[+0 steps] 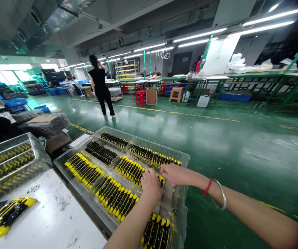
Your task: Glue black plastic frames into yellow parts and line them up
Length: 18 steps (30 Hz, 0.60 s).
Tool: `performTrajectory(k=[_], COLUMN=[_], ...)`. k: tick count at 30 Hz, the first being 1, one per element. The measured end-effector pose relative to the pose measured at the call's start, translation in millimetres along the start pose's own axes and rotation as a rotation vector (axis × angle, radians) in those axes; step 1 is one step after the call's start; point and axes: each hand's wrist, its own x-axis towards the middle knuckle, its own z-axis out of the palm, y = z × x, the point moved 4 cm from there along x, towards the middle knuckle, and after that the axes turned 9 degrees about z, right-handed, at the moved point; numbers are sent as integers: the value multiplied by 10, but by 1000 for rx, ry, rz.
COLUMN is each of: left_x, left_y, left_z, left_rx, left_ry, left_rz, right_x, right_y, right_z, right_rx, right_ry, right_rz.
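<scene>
A clear plastic tray (164, 147) with several compartments holds rows of slim yellow-and-black parts (116, 197) packed side by side; their exact kind I cannot make out. My left hand (151, 183) is over the right end of the middle row, its fingers curled down among the yellow-and-black parts there. Just to its right, my right hand (173, 173) has its fingers bent and closed above the same compartment. Both sets of fingertips are largely hidden, so what they grip does not show. A red cord and a silver bangle (223, 195) circle my right wrist.
At left, a white tabletop (53, 211) bears a bagged bundle of yellow-and-black parts (7, 216) and another filled clear tray (11, 162). Stacked clear trays (46, 124) stand behind. A person in black (101, 86) stands on the green floor, with workbenches, stools and crates beyond.
</scene>
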Motion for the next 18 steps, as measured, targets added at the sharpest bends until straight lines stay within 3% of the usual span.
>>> performTrajectory(k=[6,9,12,15,18], left_x=[-8,-90,-290,-547,-712], left_y=[24,-17,-98,-161,-140], left_z=[-48,-203,-410,-503,-431], left_rx=[-11,-8,-6,0,44], left_ry=[36,31,33,-37,-179], left_rz=[17,65,210,389,464], right_x=[109,222,276,273,257], right_y=[215,291,350,360,342], right_z=[356,437,478,490,491], right_rx=[78,152,254,368,448], right_ry=[-218,-281,-313,-299,-278], right_rz=[125,157,194,223,257])
